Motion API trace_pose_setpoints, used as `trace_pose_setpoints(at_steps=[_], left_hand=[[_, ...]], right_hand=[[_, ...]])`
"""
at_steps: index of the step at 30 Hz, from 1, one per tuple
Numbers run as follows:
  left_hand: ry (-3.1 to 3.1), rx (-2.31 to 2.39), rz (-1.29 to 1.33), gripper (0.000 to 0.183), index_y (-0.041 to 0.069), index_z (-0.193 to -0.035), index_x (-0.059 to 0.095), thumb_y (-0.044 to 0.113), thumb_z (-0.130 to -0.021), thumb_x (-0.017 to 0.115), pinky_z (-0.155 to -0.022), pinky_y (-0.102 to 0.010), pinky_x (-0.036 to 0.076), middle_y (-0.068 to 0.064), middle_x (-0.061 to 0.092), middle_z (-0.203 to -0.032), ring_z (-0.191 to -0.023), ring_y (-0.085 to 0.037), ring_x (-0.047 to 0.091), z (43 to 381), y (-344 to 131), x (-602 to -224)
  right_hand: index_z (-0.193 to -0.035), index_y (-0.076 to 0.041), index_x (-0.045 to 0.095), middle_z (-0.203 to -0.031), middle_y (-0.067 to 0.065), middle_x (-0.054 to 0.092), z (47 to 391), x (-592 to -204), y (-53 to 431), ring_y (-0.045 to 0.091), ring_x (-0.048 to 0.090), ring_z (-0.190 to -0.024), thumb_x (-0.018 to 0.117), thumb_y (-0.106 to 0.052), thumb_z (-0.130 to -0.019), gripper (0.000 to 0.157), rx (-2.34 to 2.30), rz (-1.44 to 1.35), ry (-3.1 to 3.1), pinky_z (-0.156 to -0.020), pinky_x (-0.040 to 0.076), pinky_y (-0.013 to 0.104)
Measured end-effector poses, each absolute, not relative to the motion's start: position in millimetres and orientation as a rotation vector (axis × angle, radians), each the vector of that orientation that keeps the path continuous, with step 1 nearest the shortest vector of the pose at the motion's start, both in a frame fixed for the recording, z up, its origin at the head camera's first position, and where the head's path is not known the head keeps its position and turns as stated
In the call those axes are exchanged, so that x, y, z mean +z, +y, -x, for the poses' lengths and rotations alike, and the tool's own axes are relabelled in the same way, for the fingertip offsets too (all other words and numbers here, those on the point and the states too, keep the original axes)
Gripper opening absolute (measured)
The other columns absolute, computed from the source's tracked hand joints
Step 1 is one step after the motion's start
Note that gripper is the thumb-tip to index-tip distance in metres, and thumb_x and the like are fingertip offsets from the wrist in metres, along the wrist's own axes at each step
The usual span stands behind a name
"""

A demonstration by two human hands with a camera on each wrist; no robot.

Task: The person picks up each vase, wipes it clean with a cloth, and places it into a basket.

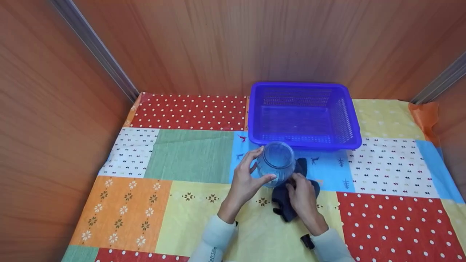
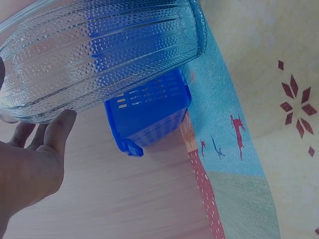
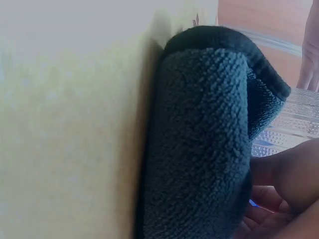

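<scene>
A clear glass jar [image 1: 278,160] with a textured, ribbed wall stands in front of the basket, its open mouth facing up. My left hand [image 1: 247,176] grips it from the left, thumb on the near side and fingers on the far side. The left wrist view shows the jar [image 2: 109,55] close up, with the left hand [image 2: 35,164] around its upper part. A dark fuzzy cloth [image 1: 285,200] lies bunched at the jar's right. My right hand [image 1: 302,194] pinches this cloth [image 3: 199,129] beside the jar; some fingertips are hidden.
A purple-blue plastic basket [image 1: 305,146] with perforated walls stands behind the jar, against the wooden back wall [image 1: 218,47]. A patchwork-print cloth [image 1: 196,153] covers the table. Wooden panels rise at the left [image 1: 43,145] and right. A loose orange corner [image 1: 426,118] sticks up at far right.
</scene>
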State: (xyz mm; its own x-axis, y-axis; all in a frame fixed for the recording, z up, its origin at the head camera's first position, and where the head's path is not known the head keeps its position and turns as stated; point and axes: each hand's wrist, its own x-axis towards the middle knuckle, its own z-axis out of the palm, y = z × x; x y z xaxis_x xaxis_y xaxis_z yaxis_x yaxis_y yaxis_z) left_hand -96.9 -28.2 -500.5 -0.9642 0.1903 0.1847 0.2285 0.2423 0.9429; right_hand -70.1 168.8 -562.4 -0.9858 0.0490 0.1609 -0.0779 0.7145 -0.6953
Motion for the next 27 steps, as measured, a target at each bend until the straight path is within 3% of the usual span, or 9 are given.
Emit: trace_pose_setpoints(at_steps=[10,24,27], left_hand=[[-2.446,-1.870,0.414,0.078,0.014,-0.154,0.054,0.023,-0.085,0.091,-0.113,-0.046,0.050,-0.003,0.054,-0.156,-0.146,-0.026,0.049,96.9,-28.2,-500.9],[-2.447,-1.877,0.410,0.078,0.014,-0.153,0.055,0.023,-0.085,0.091,-0.113,-0.045,0.050,-0.002,0.054,-0.156,-0.146,-0.025,0.049,97.1,-28.0,-501.2],[-2.445,-1.872,0.413,0.078,0.014,-0.153,0.055,0.022,-0.085,0.091,-0.113,-0.048,0.050,-0.004,0.054,-0.156,-0.146,-0.027,0.050,97.6,-27.9,-501.5]], right_hand=[[-0.096,-0.002,0.072,-0.091,0.012,0.070,67.5,-554.3,170.0,0.033,0.071,-0.085,0.073,0.008,-0.093,0.010,1.205,0.004,-2.707,-0.075,0.059,0.051],[-0.104,0.002,0.073,-0.101,0.014,0.071,57.9,-488.6,179.0,0.032,0.073,-0.092,0.071,0.007,-0.096,0.010,1.362,0.099,-2.634,-0.084,0.062,0.045],[-0.106,0.002,0.074,-0.101,0.013,0.071,56.6,-476.7,178.1,0.031,0.073,-0.092,0.071,0.006,-0.097,0.010,1.380,0.103,-2.605,-0.086,0.063,0.038]])
